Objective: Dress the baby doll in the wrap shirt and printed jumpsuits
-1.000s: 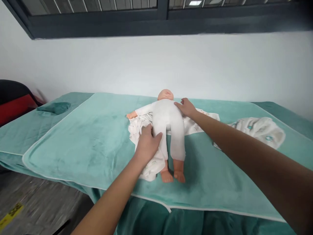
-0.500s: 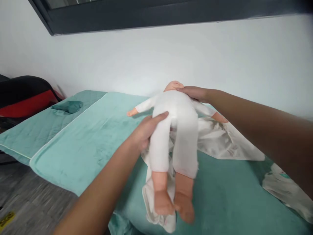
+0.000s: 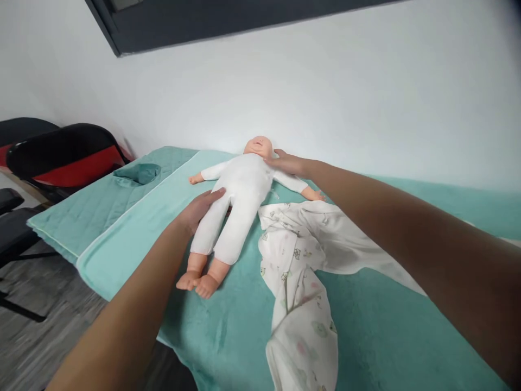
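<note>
A baby doll (image 3: 243, 179) with a white cloth body lies on its back on the green cover, its arms spread and its feet towards me. My left hand (image 3: 200, 209) grips its hip, thumb on top of the thigh and the other fingers hidden beneath. Up at the neck and shoulder, my right hand (image 3: 287, 162) holds the doll, with some fingers beside the head. White printed baby clothes (image 3: 295, 255) lie crumpled to the right of the doll's legs, partly behind my right forearm.
The green padded cover (image 3: 228, 336) spreads over a bed-like surface against a white wall. A face hole (image 3: 138, 174) with a raised rim is at its left end. Black and red folding chairs (image 3: 77, 155) stand beyond that end. A dark window frame (image 3: 183, 24) runs above.
The doll, held in both hands, has moved left and away from me, off the clothes and down onto the green cover. The view has also shifted, showing more of the chairs.
</note>
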Demonstrator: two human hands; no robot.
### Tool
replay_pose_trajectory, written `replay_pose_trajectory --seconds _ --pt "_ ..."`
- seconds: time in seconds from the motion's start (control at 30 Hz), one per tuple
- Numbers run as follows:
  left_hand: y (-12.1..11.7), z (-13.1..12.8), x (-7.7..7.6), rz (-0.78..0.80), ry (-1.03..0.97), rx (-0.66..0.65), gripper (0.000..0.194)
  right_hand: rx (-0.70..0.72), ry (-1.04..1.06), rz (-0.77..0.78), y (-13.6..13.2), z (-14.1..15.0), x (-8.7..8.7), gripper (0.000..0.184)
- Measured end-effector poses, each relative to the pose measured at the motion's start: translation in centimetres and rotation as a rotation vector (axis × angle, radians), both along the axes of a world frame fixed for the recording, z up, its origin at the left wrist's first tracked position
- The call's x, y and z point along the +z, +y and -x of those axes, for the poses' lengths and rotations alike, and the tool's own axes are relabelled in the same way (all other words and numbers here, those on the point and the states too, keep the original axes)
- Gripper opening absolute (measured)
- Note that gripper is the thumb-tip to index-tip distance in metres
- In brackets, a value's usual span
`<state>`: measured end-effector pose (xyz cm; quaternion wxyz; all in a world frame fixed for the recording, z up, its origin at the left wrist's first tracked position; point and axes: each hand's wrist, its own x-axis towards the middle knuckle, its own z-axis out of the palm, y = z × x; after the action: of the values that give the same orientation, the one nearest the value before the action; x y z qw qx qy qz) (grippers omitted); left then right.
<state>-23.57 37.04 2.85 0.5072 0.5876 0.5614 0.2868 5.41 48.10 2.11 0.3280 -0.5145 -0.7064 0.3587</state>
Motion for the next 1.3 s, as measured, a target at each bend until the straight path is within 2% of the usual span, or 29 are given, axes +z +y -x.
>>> replay_pose_trajectory --seconds 0.07,0.13,0.17,0.2,0.23,0.3,0.33,0.4,0.47,0.57,0.63,0.73,0.83,0.93,1.0,1.03,1.1,1.2,1.23,1.3 --pt "-1.2 -0.2 -0.3 -0.240 0.262 0.164 0.055 -0.112 -0.128 0.155 -1.4 -3.4 -1.1 0.068" --pt "-3.6 -0.4 -0.5 -0.538 0.523 0.217 0.052 -0.199 -0.242 0.207 -4.2 -7.6 -1.9 0.068" --pt "-5.2 -0.5 -0.6 -0.681 0.620 0.157 0.049 -0.212 -0.382 0.204 -6.0 -9.6 -2.2 0.068" --pt "-6.9 -0.5 -0.7 -0.804 0.684 0.041 0.047 -0.224 -0.526 0.181 -8.0 -11.5 -2.4 0.067" --pt "-8.8 -0.6 -0.9 -0.898 0.725 -0.106 0.048 -0.235 -0.560 0.168 -10.0 -13.1 -2.6 0.064" --pt "-12.1 -1.3 -1.5 -0.988 0.772 -0.365 0.055 -0.230 -0.606 0.147 -13.8 -14.9 -2.5 0.058" --pt "-13.5 -1.9 -1.9 -0.998 0.778 -0.449 0.060 -0.214 -0.606 0.148 -15.4 -15.0 -2.4 0.053" --pt "-15.4 -3.7 -2.8 -0.986 0.763 -0.524 0.071 -0.142 -0.618 0.169 -18.2 -13.5 -1.8 0.042" --pt "-16.2 -6.1 -3.6 -0.974 0.724 -0.497 0.073 -0.020 -0.613 0.162 -21.1 -10.3 -0.7 0.035" --pt "-16.5 -9.6 -3.6 -1.007 0.660 -0.341 0.070 0.211 -0.531 -0.016 -26.4 -4.2 2.0 0.026" --pt "-16.8 -11.2 -2.4 -1.049 0.605 -0.328 0.067 0.336 -0.529 -0.078 -30.4 -1.4 4.2 0.021" --pt "-18.0 -12.2 0.4 -0.999 0.513 -0.366 0.048 0.224 -0.634 -0.049 -35.6 -0.9 6.9 0.025" --pt "-19.8 -12.6 3.3 -0.803 0.363 -0.173 0.036 0.025 -0.649 0.110 -38.5 -3.9 7.8 0.050" --pt "-22.0 -13.5 5.5 -0.654 0.102 0.012 0.029 -0.116 -0.518 0.239 -40.2 -6.3 6.5 0.079" --pt "-23.8 -14.3 6.3 -0.572 -0.086 0.023 0.027 -0.126 -0.315 0.204 -41.2 -6.4 5.0 0.083" --pt "-24.7 -14.6 6.3 -0.533 -0.168 -0.015 0.030 -0.117 -0.183 0.174 -41.8 -5.9 4.2 0.080" --pt "-26.5 -15.1 5.8 -0.482 -0.274 -0.147 0.043 -0.099 0.141 0.151 -42.9 -4.6 3.1 0.069" --pt "-28.6 -15.3 3.8 -0.491 -0.261 -0.301 0.085 -0.068 0.645 0.195 -44.6 -2.5 2.5 0.060" --pt "-29.1 -15.3 3.0 -0.507 -0.242 -0.301 0.096 -0.046 0.761 0.216 -45.1 -1.9 2.6 0.060" --pt "-29.9 -15.1 1.6 -0.541 -0.224 -0.221 0.098 0.048 0.877 0.258 -46.3 -1.3 2.8 0.065"
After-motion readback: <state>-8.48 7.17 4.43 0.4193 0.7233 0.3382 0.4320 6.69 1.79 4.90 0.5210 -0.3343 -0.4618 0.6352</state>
